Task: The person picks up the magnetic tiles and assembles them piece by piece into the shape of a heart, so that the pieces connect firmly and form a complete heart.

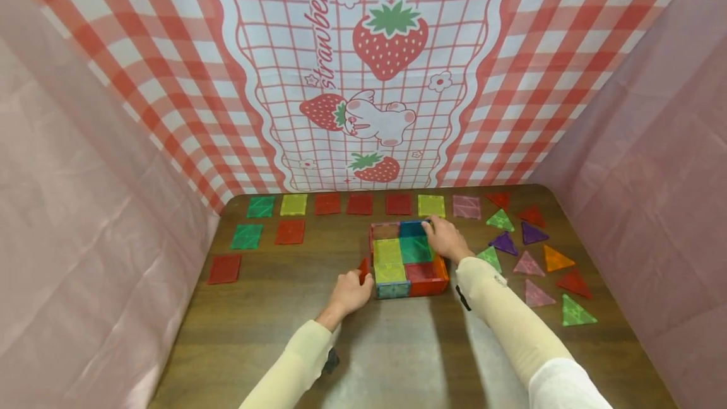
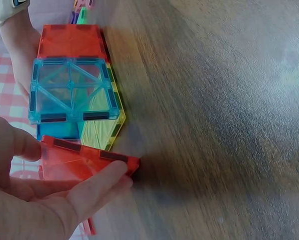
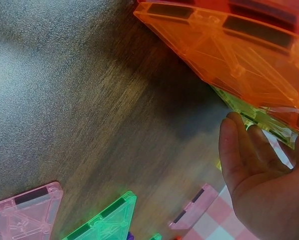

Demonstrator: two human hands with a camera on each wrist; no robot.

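Note:
A low, open-topped box of magnetic tiles (image 1: 393,290) stands mid-table, with yellow, green and red squares as its floor. My left hand (image 1: 346,295) pinches a red square magnetic tile (image 2: 64,162) between thumb and fingers, tilted close to the box's left side. Just beyond it, the left wrist view shows the turquoise front wall tile (image 2: 72,92). My right hand (image 1: 447,240) holds the far right corner, at the blue wall tile (image 1: 413,228). In the right wrist view its fingers (image 3: 230,145) lie along the outside, beside the orange wall tile (image 3: 229,55); the thumb is hidden there.
Square tiles line the table's back, including a yellow one (image 1: 431,206) and a pink one (image 1: 466,207). More squares, such as a red one (image 1: 224,269), lie on the left. Several triangular tiles, among them a green one (image 1: 576,311), spread across the right. Curtains surround the table.

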